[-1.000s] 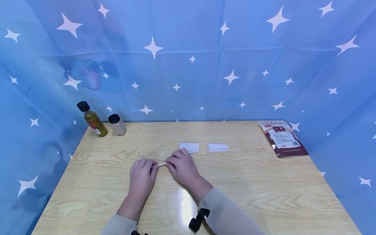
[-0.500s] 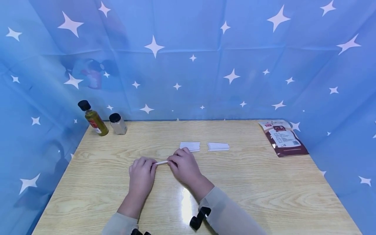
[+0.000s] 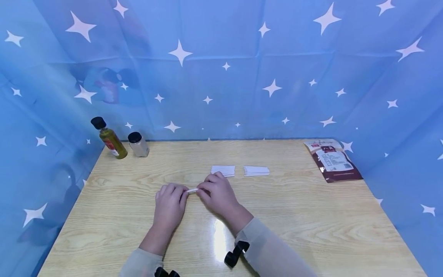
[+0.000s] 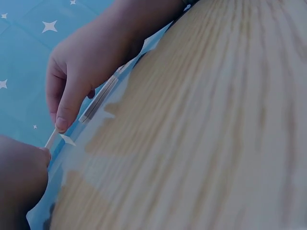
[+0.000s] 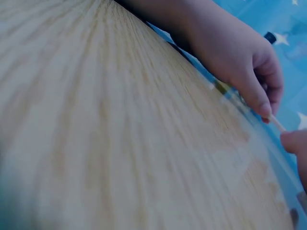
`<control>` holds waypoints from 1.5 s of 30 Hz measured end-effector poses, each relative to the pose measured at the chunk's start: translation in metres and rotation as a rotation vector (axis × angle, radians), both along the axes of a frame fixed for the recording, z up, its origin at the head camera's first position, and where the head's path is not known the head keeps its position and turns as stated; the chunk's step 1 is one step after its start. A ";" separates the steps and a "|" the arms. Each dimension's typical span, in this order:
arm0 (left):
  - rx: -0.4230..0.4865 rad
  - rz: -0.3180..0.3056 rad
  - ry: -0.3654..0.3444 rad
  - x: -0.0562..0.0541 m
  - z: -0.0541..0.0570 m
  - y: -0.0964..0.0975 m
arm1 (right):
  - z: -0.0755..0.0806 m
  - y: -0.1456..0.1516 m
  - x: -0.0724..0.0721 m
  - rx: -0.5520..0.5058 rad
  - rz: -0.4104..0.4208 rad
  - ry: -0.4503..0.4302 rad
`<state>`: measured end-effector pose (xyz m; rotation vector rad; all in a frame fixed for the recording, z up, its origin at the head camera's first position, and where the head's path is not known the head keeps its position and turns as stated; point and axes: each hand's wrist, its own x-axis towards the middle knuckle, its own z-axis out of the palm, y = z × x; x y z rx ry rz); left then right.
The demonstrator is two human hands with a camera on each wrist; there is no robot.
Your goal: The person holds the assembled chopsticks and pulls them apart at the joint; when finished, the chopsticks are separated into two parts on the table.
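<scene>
A thin white stick (image 3: 192,190) spans the gap between the two hands, over the wooden table. My left hand (image 3: 170,206) pinches its left end, and my right hand (image 3: 219,194) pinches the other end with thumb and forefinger. In the left wrist view the right hand (image 4: 91,62) holds the stick (image 4: 51,139) by its tip. From the right wrist, the left hand (image 5: 237,52) also shows pinching the stick (image 5: 277,123). Beyond the right hand lie two flat rows of similar white sticks, a left row (image 3: 223,170) and a right row (image 3: 256,171).
At the table's (image 3: 311,219) back left stand an oil bottle (image 3: 113,143) with a black cap and a small black-lidded jar (image 3: 138,145). A maroon and white pouch (image 3: 333,161) lies at the back right. A blue star-patterned curtain (image 3: 221,84) surrounds the far sides.
Both hands keep hold of the stick. Since half a second ago the left hand has slid slightly right, so less of the stick shows between the hands.
</scene>
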<state>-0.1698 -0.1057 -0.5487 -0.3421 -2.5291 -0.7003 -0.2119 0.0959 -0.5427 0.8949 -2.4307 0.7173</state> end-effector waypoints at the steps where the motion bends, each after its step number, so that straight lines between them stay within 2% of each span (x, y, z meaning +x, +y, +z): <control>1: 0.004 -0.003 0.014 0.000 0.001 0.002 | 0.001 0.001 0.000 -0.002 -0.004 0.001; 9: 0.019 -0.052 0.066 -0.005 0.003 0.018 | 0.002 0.019 -0.001 -0.020 -0.019 0.056; 16: 0.006 -0.110 0.090 -0.015 -0.001 0.038 | 0.004 0.041 0.004 -0.062 -0.060 0.015; 24: -0.001 -0.161 0.024 -0.020 0.001 0.064 | 0.003 0.068 0.009 -0.084 -0.098 0.035; 33: -0.015 -0.205 0.020 -0.024 0.004 0.091 | 0.001 0.098 0.012 -0.117 -0.114 0.053; 37: -0.004 -0.235 0.008 -0.026 0.003 0.101 | 0.000 0.111 0.015 -0.114 -0.117 -0.006; 42: 0.023 -0.297 -0.037 -0.027 0.002 0.109 | 0.001 0.124 0.018 -0.129 -0.120 -0.184; 45: 0.040 -0.311 -0.052 -0.028 0.000 0.111 | 0.002 0.128 0.017 -0.147 -0.103 -0.261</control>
